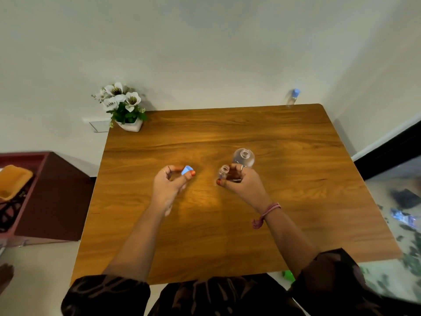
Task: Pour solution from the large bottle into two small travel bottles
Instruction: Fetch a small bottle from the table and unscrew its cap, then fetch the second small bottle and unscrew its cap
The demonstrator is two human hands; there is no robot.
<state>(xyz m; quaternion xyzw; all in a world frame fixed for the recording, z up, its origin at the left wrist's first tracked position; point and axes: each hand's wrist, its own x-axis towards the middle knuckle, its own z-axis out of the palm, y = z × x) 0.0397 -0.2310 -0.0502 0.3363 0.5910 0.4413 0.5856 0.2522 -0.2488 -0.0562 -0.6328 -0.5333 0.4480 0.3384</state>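
Small travel bottle [223, 173], uncapped, clear, likely light, thin and slippery; best taken round the body. Gripped by right hand [241, 181], fingers [237, 169] curled round it, just before the large bottle [243, 157]. Blue cap [186, 171] pinched in left hand [169, 184], left of that bottle, above the counter [227, 224].

I am counting two small bottles, one open [223, 172] at centre, one capped [293, 98] at upper right; one large bottle [243, 157]; one loose blue cap [186, 170]; one flower pot [127, 115]; two hands, left [169, 185] and right [243, 182].
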